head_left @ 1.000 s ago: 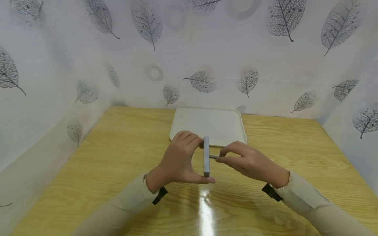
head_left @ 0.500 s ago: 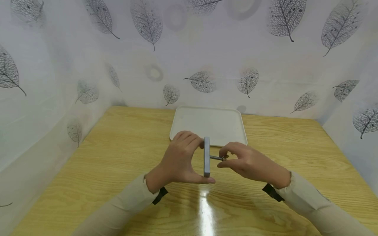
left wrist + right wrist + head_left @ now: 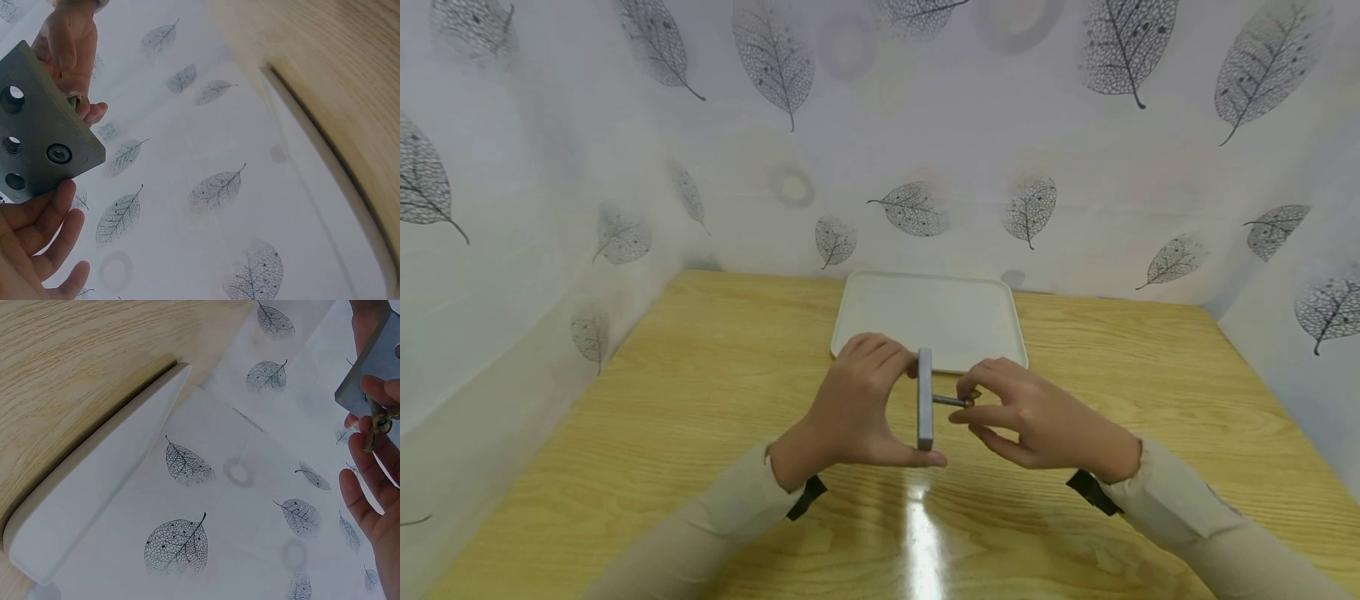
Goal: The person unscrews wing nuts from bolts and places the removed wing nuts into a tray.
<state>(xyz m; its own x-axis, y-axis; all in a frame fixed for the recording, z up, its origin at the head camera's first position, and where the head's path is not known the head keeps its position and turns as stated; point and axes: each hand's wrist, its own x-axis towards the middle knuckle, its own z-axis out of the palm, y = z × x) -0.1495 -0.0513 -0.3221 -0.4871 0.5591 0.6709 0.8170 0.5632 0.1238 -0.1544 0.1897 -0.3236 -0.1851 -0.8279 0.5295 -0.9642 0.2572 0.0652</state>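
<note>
My left hand [image 3: 857, 408] holds a grey metal plate [image 3: 925, 400] upright on edge, thumb below and fingers at the top. Several holes pierce the plate's face in the left wrist view, and a round socket bolt head [image 3: 59, 154] sits in one of them. From the plate's right side the bolt's shaft [image 3: 949, 401] sticks out. At the shaft's end is a brass-coloured wing nut [image 3: 379, 424], pinched by the fingers of my right hand [image 3: 1037, 421]. Those fingers partly hide the nut in the head view.
A white tray [image 3: 925, 308] lies at the back of the wooden table [image 3: 737, 367], beyond the hands. Leaf-patterned cloth [image 3: 730, 183] hangs behind the table and along both sides.
The right hand's fingers have shifted on the bolt's end, baring the wing nut and more shaft. Its lower fingers now spread apart. The left hand and plate stay nearly still.
</note>
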